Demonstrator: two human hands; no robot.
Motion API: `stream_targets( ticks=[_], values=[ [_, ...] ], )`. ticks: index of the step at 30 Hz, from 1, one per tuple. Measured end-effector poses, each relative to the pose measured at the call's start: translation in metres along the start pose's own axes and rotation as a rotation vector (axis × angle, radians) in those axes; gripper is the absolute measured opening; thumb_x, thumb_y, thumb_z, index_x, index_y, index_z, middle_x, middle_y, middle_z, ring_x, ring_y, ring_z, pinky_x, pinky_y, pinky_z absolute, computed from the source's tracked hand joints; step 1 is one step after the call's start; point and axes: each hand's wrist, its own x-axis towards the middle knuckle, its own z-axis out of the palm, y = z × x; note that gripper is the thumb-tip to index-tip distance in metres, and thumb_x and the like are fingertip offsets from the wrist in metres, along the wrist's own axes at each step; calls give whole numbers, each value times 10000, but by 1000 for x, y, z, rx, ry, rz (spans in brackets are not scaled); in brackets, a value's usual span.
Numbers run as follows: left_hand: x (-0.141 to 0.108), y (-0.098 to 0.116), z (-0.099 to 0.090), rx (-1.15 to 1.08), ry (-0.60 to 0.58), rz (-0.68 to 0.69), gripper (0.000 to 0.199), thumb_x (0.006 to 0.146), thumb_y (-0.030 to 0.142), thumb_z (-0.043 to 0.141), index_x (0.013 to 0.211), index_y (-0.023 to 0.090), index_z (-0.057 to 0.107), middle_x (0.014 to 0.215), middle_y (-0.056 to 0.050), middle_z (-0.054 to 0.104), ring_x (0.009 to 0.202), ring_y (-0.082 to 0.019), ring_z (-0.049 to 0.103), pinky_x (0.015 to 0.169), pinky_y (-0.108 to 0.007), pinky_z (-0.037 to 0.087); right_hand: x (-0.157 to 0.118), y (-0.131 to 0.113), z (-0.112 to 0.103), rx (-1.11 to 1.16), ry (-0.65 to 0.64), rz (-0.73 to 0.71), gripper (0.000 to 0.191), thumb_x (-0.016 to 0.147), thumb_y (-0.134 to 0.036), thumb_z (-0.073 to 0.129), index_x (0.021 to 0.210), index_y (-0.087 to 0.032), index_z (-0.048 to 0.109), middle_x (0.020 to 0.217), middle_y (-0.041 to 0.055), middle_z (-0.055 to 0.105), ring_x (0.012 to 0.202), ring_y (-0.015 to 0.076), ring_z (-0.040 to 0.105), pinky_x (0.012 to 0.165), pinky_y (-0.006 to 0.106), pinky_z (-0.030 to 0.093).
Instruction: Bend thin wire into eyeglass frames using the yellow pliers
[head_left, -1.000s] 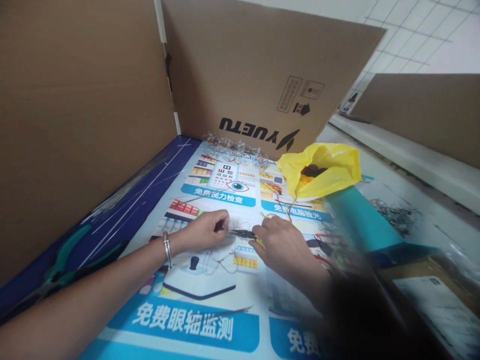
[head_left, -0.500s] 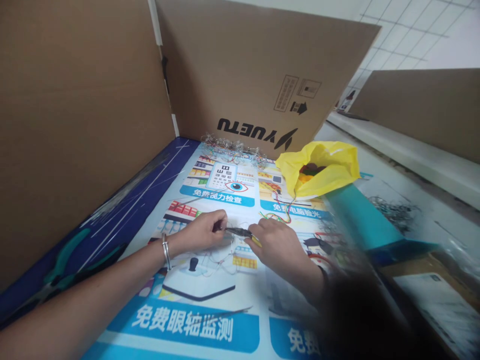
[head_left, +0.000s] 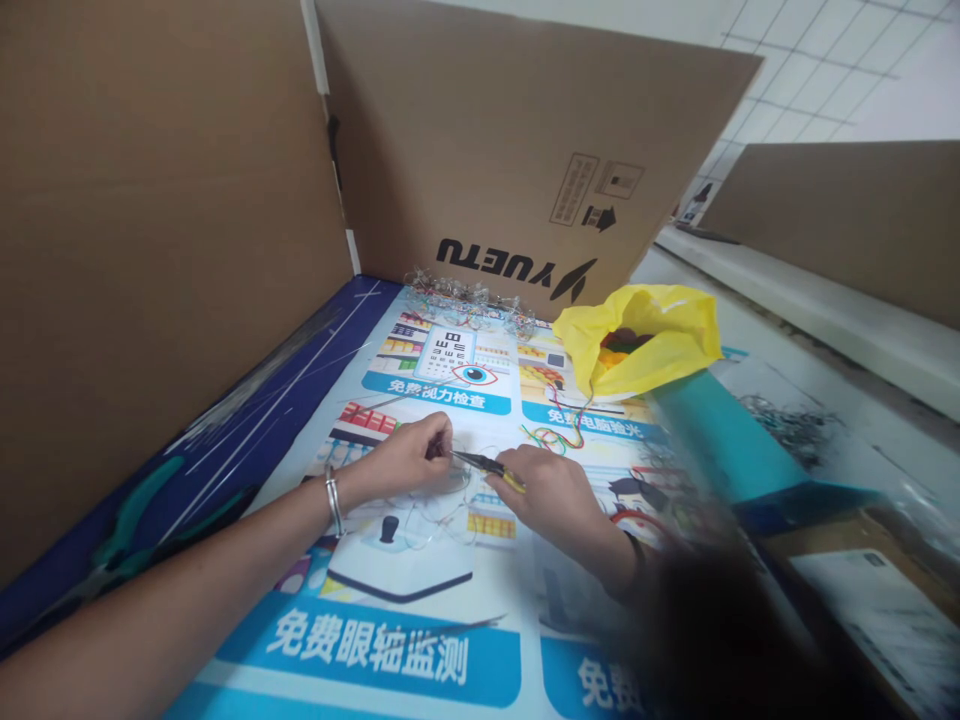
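My left hand [head_left: 416,455], with a silver bangle at the wrist, is closed in a pinch over the printed sheet [head_left: 491,655]. Thin wire [head_left: 442,515] hangs in loops just below and beside its fingers. My right hand [head_left: 551,495] is wrapped round yellow-handled pliers [head_left: 484,463]. Their dark jaws point left and reach the fingertips of my left hand. Whether the jaws are closed on the wire is too small to tell.
Cardboard panels [head_left: 480,150] stand behind and at the left. Teal-handled pliers [head_left: 135,510] lie at left, near straight wires [head_left: 255,390]. Tangled wire pieces [head_left: 472,300] line the back. A yellow bag [head_left: 667,335] and a turquoise box [head_left: 735,430] are at right.
The pliers' jaws have tilted a little and show more clearly beside my left fingertips. My left hand has shifted slightly up, and both hands keep their closed grips.
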Motion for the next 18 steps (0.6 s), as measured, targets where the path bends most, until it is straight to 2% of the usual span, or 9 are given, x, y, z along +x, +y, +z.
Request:
stream_targets(
  ticks=[12,18],
  values=[
    [2,-2,0,-91,-31,-29,86,697,141,523,749,183,469,653,51,499,589,-94,443,537,-194,340,2,-2,5,122,-52,36,222,873,-400,460,864,-229,602,855,11,642,791,148,577,596,233,292],
    [2,-3,-2,-63,-33,-1,74,694,118,494,734,179,482,685,34,525,614,-100,467,563,-203,362,1,4,-5,25,-90,-40,209,856,-390,487,826,-219,604,804,16,631,756,156,574,584,244,292]
  ],
)
